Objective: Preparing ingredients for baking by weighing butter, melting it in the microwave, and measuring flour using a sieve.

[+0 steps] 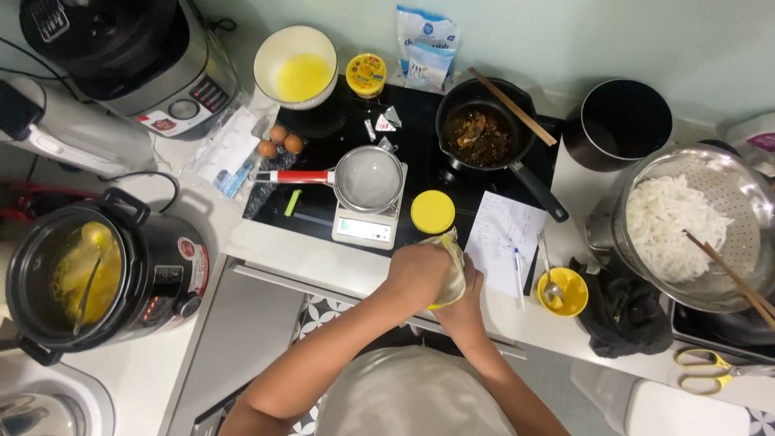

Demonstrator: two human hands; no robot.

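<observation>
My left hand [416,273] and my right hand [467,300] both grip a soft pale-yellow pouch [453,260] at the front edge of the counter. Its top points toward a round yellow lid [433,211]. Just left of the lid, a small white kitchen scale [366,228] carries a metal saucepan [369,179] with a red handle. A handwritten paper sheet [502,238] with a pen lies to the right of my hands.
A black pan [482,133] of dark food with chopsticks sits on the black cooktop [420,153]. Noodles fill a metal colander [701,218] at right. A yellow cup [563,291], dark cloth, scissors [710,369], three eggs [280,141], a yellow-liquid bowl [295,66] and a broth cooker [77,274] surround them.
</observation>
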